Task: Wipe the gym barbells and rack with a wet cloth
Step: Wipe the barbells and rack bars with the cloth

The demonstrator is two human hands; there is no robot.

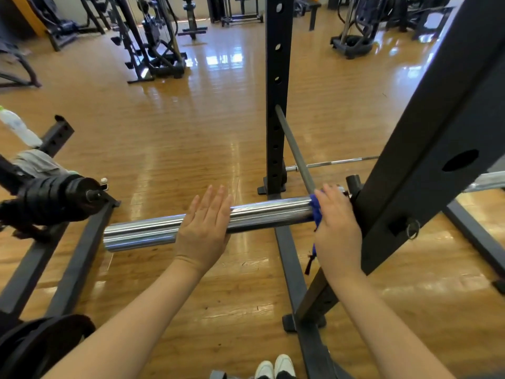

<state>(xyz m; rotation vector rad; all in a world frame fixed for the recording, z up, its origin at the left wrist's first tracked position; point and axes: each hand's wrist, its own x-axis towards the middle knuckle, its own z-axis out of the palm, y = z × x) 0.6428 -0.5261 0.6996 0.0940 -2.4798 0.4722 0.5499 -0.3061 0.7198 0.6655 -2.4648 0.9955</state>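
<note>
**Cloth wrapped on the barbell sleeve at the rack upright**

The right hand (337,228) has its fingers (328,194) curled over a blue cloth (316,212), gripping it round the chrome barbell sleeve (267,214) at the sleeve's right end, just beside the black rack upright (426,149). A tail of the cloth hangs down below the hand. The left hand (203,231) lies flat on the middle of the same sleeve, fingers straight and together, pointing to the far side, holding nothing. The sleeve runs from the upright leftward, its free end out over the wooden floor (177,132). A thin grey bar (293,149) slants away behind the right hand toward a far upright (276,91). At the left stands another rack with black weight plates (49,203). White shoes (276,367) show at the near edge.
</note>
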